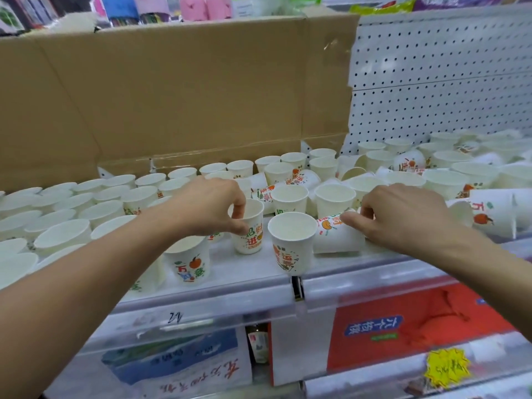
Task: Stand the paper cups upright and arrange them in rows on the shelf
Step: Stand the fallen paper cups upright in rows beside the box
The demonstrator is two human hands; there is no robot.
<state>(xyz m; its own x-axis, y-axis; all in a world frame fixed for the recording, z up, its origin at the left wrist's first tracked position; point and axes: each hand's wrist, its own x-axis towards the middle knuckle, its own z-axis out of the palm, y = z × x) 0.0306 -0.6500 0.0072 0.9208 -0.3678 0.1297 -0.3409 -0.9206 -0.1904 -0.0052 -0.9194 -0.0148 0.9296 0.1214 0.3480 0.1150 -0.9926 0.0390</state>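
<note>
Many white paper cups with orange-and-green print cover the shelf. On the left they stand upright in rows; on the right they lie jumbled, several on their sides. My left hand pinches the rim of one upright cup, thumb outside and a finger inside. My right hand grips a cup lying on its side, thumb on its wall. Between them an upright cup stands at the shelf's front edge.
A flattened cardboard sheet leans against the back on the left, white pegboard on the right. Below the shelf's clear front rail sit boxed goods, one red, one blue-and-white.
</note>
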